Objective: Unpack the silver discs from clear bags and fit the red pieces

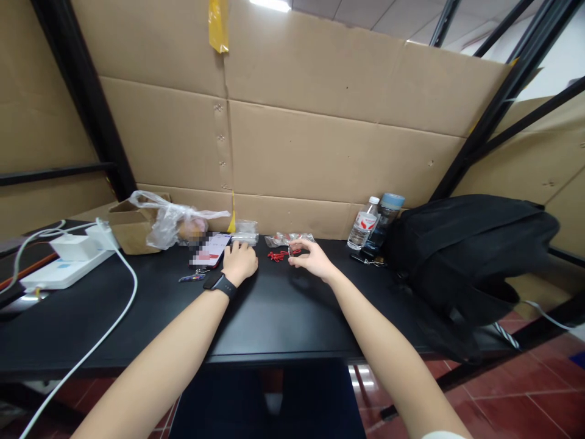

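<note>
My left hand (241, 263), with a dark watch on its wrist, rests palm down on the black desk. Its fingertips reach the near edge of the clear plastic packets (245, 231), beside a phone (212, 251) with a lit screen. My right hand (315, 259) pinches a small shiny piece (289, 250) between thumb and fingers; it is too small to name. Around that piece lies a bundle of red cord (276, 256), part of it behind my fingers. Just beyond is another clear plastic packet (292, 238) with reddish bits inside.
A water bottle (363, 224) and a blue-lidded bottle (386, 219) stand at the right, near a black backpack (466, 262). Leftward are a cardboard box (132, 228), a plastic bag (176, 222) and a power strip (68, 268) with white cables. Cardboard walls the desk's back.
</note>
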A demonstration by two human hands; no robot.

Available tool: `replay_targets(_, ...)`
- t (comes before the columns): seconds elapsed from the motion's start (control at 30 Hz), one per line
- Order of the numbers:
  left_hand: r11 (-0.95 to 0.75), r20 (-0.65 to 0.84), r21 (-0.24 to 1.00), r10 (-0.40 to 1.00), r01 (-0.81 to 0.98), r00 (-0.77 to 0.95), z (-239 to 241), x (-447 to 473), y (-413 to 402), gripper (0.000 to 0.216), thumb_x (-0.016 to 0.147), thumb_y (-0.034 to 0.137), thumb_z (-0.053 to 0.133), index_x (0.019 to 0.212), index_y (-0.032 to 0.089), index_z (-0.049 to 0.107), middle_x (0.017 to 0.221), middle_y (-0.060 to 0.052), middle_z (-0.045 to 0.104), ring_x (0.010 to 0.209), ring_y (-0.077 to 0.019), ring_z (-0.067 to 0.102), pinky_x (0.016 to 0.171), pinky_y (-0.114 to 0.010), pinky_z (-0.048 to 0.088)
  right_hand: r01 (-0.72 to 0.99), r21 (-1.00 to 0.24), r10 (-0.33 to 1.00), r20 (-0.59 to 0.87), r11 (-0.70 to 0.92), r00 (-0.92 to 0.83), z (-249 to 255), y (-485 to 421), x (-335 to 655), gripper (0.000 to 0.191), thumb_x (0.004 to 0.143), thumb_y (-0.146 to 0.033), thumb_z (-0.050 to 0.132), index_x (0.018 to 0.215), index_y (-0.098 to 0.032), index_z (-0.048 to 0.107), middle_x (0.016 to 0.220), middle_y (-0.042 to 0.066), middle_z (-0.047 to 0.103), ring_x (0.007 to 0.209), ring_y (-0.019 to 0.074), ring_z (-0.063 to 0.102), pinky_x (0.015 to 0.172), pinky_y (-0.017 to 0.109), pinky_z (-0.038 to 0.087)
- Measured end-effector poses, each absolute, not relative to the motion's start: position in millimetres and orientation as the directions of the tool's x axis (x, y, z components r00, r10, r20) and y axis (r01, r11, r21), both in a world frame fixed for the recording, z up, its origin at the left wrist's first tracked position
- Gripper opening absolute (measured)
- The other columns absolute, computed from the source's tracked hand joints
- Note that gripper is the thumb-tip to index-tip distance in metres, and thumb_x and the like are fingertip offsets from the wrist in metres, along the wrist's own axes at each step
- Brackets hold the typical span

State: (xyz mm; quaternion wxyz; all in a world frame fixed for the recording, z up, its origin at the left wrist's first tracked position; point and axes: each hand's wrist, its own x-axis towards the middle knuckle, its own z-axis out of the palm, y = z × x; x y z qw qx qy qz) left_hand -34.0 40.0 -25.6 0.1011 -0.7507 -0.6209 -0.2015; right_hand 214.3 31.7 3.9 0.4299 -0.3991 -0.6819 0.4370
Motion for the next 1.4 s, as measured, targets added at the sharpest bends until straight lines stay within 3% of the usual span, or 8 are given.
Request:
replay_targets(0.2,-0.202,0.452,0.069,0.880,0.977,0.150,-20,-33,37,0.023,0.088,0.029,0.053,0.093,0.016,0.071,0.113,-0.021,0.068,0.115,-0.0409,0.051,0.093,-0.055,0.038,0.173,-0.940,0.924,0.232,0.293,-0.305,6,30,214,0.052,0.065,-0.029,0.085,0.113,-0.020,0.066,0.109,0.008,0.067,0.062,0.0123,0.066,0.062,0.030,0.056)
replay_targets(0.33,-0.219,0.565,0.094,0.815,0.971,0.129,-8,-29,29,0.025,0.089,0.024,0.051,0.105,0.016,0.068,0.116,-0.021,0.066,0.116,-0.0388,0.052,0.096,-0.054,0.037,0.176,-0.935,0.923,0.247,0.307,-0.296,9,29,215,0.052,0.066,-0.029,0.085,0.113,-0.020,0.066,0.110,0.008,0.068,0.063,0.0120,0.066,0.061,0.029,0.056)
replay_targets(0.5,-0.418,0.679,0.091,0.690,0.904,0.251,14,-14,16,0.038,0.091,0.014,0.046,0.126,0.021,0.060,0.128,-0.016,0.061,0.114,-0.0317,0.059,0.097,-0.046,0.041,0.188,-0.928,0.933,0.276,0.321,-0.229,20,27,223,0.051,0.066,-0.027,0.083,0.115,-0.021,0.067,0.112,0.008,0.068,0.063,0.0120,0.067,0.060,0.028,0.056)
replay_targets(0.7,-0.672,0.550,0.134,0.662,0.729,0.509,13,18,-7,0.046,0.090,0.009,0.048,0.134,0.022,0.050,0.104,-0.006,0.071,0.088,-0.0208,0.067,0.078,-0.030,0.049,0.170,-0.924,0.935,0.319,0.344,-0.158,33,27,237,0.051,0.066,-0.027,0.083,0.113,-0.021,0.066,0.114,0.008,0.068,0.067,0.0131,0.069,0.062,0.027,0.057)
replay_targets(0.83,-0.767,0.441,0.158,0.618,0.621,0.651,4,30,-16,0.013,0.090,0.018,0.057,0.100,0.022,0.065,0.091,-0.003,0.071,0.087,-0.0203,0.068,0.079,-0.030,0.049,0.218,-0.903,0.925,0.336,0.370,-0.179,34,29,244,0.052,0.067,-0.028,0.081,0.116,-0.021,0.066,0.118,0.008,0.067,0.069,0.0127,0.068,0.063,0.026,0.056)
replay_targets(0.97,-0.824,0.360,0.178,0.563,0.538,0.743,3,28,-18,0.012,0.093,0.031,0.061,0.093,0.022,0.068,0.098,-0.005,0.071,0.094,-0.0217,0.067,0.092,-0.034,0.047,0.362,-0.831,0.904,0.354,0.422,-0.240,34,32,251,0.049,0.066,-0.026,0.079,0.113,-0.019,0.068,0.107,0.007,0.069,0.073,0.0134,0.067,0.067,0.026,0.055)
replay_targets(1.17,-0.783,0.217,0.318,0.609,0.534,0.763,7,22,-19,0.027,0.092,0.044,0.061,0.107,0.021,0.063,0.099,-0.006,0.071,0.090,-0.0225,0.067,0.080,-0.031,0.048,0.567,-0.664,0.864,0.270,0.487,-0.425,40,27,262,0.038,0.068,-0.021,0.071,0.106,-0.017,0.069,0.096,0.003,0.071,0.068,0.0119,0.061,0.064,0.023,0.049)
replay_targets(1.4,-0.804,0.181,0.215,0.590,0.554,0.787,1,21,-21,0.040,0.092,0.049,0.060,0.129,0.034,0.063,0.137,-0.006,0.059,0.128,-0.0300,0.051,0.108,-0.043,0.036,0.735,-0.437,0.821,0.011,0.518,-0.571,50,16,272,0.036,0.061,-0.026,0.077,0.096,-0.018,0.074,0.084,0.001,0.071,0.070,0.0148,0.061,0.066,0.023,0.046)
